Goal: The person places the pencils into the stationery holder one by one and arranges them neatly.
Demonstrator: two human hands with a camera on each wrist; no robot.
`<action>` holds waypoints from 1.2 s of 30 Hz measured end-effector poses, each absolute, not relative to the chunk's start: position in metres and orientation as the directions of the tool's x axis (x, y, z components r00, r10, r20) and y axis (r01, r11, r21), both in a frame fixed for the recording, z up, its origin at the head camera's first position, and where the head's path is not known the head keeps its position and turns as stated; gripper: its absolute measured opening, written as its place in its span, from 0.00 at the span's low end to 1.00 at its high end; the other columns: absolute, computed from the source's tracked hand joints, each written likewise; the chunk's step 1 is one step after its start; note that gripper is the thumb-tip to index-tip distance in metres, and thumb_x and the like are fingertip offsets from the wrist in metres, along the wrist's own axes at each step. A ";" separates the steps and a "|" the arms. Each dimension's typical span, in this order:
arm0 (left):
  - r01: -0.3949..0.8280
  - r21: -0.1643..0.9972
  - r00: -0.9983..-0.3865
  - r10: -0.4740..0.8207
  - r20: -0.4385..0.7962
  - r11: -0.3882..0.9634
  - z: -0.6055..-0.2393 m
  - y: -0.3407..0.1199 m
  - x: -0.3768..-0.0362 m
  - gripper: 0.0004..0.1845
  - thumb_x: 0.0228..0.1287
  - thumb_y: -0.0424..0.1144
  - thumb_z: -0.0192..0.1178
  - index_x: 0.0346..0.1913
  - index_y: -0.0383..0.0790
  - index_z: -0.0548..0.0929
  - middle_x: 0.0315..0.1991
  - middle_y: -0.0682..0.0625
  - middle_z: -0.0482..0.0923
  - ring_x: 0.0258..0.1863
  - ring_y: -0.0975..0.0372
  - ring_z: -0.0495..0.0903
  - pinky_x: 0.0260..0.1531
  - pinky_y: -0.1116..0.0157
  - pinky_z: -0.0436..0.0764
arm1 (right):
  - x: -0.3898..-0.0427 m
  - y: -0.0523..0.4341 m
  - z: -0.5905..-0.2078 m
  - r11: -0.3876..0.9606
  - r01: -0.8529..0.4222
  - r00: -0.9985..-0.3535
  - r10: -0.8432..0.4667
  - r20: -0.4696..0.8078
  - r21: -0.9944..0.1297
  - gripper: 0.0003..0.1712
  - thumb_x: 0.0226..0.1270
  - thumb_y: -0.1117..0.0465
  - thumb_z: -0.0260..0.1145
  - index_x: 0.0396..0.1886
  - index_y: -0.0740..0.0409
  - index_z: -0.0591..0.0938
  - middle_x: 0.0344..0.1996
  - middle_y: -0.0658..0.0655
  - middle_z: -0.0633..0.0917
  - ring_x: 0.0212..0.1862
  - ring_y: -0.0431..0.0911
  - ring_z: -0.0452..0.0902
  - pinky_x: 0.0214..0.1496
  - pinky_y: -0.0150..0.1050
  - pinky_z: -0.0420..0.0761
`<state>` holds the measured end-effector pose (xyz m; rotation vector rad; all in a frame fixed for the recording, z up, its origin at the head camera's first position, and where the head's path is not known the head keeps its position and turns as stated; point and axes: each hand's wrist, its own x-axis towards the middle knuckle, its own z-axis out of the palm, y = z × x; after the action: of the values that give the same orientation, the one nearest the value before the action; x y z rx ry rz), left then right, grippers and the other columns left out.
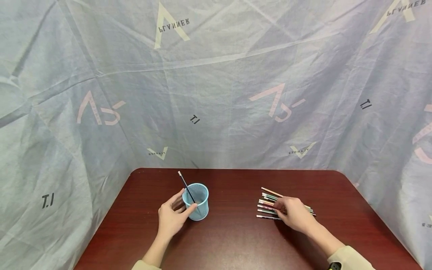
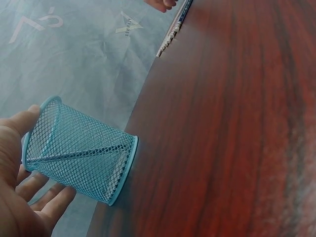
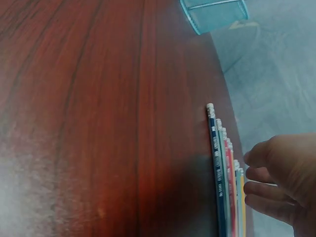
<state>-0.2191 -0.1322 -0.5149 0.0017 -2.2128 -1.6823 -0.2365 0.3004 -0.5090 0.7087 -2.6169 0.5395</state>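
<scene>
A blue mesh pencil cup (image 1: 197,202) stands on the dark red table (image 1: 233,240), left of centre. One dark pencil (image 1: 185,184) leans in it, eraser end up. My left hand (image 1: 183,205) grips the cup, thumb on the near side and fingers behind; in the left wrist view the left hand (image 2: 15,173) wraps the cup (image 2: 81,154) near its rim. A row of several coloured pencils (image 1: 268,206) lies flat to the right. My right hand (image 1: 287,210) rests over their far ends; in the right wrist view its fingertips (image 3: 249,187) touch the row of pencils (image 3: 223,173), none lifted.
Grey printed cloth (image 1: 216,93) hangs behind and on both sides of the table. Bare wood lies between the cup and the pencil row and along the near edge. The far table edge runs just behind the cup.
</scene>
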 end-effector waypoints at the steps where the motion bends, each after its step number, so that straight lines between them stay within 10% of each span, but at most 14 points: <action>1: 0.216 0.931 -0.934 -0.214 0.284 0.293 -0.515 -0.132 -0.219 0.38 0.51 0.40 0.86 0.68 0.42 0.84 0.58 0.39 0.89 0.57 0.45 0.90 0.51 0.55 0.91 | -0.236 0.301 -0.510 0.798 -0.541 -0.807 -0.404 0.431 -0.266 0.11 0.56 0.70 0.80 0.32 0.52 0.88 0.28 0.43 0.87 0.30 0.33 0.82 0.30 0.30 0.84; 36: 0.228 0.939 -0.934 -0.215 0.285 0.256 -0.513 -0.132 -0.219 0.37 0.50 0.38 0.86 0.66 0.43 0.86 0.57 0.39 0.89 0.56 0.46 0.90 0.50 0.54 0.91 | -0.231 0.298 -0.511 0.664 -0.712 -0.696 -0.624 0.356 -0.227 0.13 0.57 0.73 0.79 0.31 0.51 0.86 0.29 0.43 0.83 0.31 0.33 0.79 0.30 0.29 0.81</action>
<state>-0.2187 -0.1322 -0.5129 -0.0118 -2.1784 -1.7218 -0.2307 0.2981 -0.5110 1.0770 -2.6336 0.5153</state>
